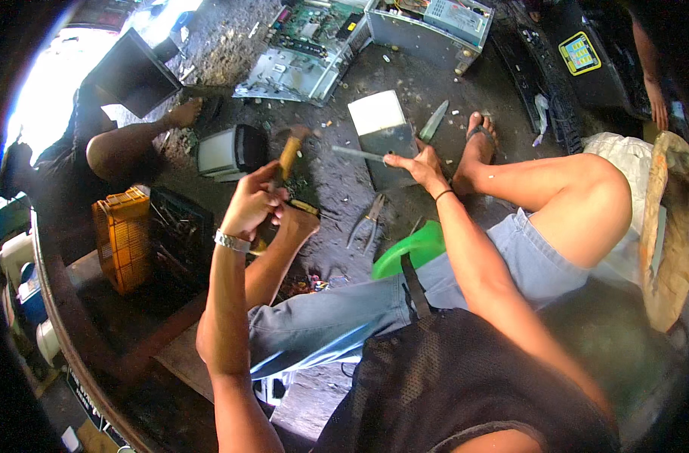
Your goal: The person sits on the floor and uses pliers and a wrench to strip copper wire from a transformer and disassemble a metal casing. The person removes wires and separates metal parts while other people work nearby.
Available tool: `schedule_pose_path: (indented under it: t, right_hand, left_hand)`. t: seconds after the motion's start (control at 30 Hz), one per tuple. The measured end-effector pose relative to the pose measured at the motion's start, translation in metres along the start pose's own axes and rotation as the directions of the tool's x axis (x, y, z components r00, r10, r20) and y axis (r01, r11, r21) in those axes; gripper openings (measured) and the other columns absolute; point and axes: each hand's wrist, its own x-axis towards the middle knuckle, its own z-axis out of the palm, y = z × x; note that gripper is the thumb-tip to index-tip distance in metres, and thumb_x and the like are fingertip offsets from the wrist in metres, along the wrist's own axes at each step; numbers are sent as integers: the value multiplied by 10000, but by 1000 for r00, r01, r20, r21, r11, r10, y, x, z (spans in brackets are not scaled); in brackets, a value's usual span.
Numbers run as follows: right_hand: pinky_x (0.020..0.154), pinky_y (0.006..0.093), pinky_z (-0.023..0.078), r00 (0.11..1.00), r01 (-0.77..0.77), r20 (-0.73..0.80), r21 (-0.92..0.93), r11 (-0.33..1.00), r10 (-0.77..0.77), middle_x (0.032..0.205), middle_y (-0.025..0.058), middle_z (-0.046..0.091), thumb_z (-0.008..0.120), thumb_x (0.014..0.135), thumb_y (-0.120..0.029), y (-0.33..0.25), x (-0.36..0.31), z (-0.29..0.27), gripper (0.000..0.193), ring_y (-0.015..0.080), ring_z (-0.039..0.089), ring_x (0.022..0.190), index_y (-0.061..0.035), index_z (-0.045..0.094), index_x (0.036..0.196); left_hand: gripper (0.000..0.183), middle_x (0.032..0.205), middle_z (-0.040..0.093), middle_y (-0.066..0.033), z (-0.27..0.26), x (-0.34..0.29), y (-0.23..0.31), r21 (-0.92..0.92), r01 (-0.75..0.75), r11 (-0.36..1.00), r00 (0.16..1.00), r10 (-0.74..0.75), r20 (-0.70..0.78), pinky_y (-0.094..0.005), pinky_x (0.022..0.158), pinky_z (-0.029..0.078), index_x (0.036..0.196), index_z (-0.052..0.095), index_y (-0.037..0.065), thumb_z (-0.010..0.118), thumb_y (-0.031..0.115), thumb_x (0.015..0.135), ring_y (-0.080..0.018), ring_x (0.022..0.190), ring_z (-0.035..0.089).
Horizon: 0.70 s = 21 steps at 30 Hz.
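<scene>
My left hand [255, 198] is closed around a hammer [288, 154], its yellowish handle slanting up to the head. Gripped in my right hand [423, 164] is a flat grey metal bar [357, 154] pointing left; whether it is a chisel cannot be made out. Under that bar lies a flat dark rectangular device [387, 142] with a pale panel at its far end, on the floor between my feet. A pointed metal blade [434, 121] shows just beyond my right hand. Pliers [367, 221] with dark and yellow handles lie nearer to me.
An opened computer case [427, 38] and green circuit board [314, 29] are at the back. A small grey box [227, 151] stands left, near an orange crate [123, 238]. Beside my thigh is a green round plastic piece [411, 249]. Other people sit left and reach in right.
</scene>
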Motion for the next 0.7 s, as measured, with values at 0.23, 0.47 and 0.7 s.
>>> schedule_pose_path:
  t: [0.23,0.47,0.7]
  right_hand:
    - [971,405,494,997,-68,37,59,996,66,1112,136,755,649,850,-709,-53,-6,-6,744,303,693,1087,-77,717,1235]
    - [997,466,497,999,15,-53,5,1000,-15,1216,287,682,508,956,-673,-26,5,-6,754,431,641,1186,-25,642,1317]
    - [968,469,501,999,-37,24,-51,998,38,1180,251,708,479,961,-694,-38,6,-3,734,424,664,1135,-63,677,1280]
  left_hand:
    - [505,882,604,-95,-7,93,-107,232,-79,970,936,152,-316,-350,496,509,1337,532,26,625,-5,843,-183,596,605]
    - [720,1461,453,-266,68,122,-86,904,-377,203,471,882,-1,-544,1094,363,1514,422,107,739,265,887,-471,1323,467]
    - [397,1135,674,-158,87,144,-19,777,-562,-283,635,455,625,-471,1000,475,1308,549,74,568,340,1014,-328,1136,632]
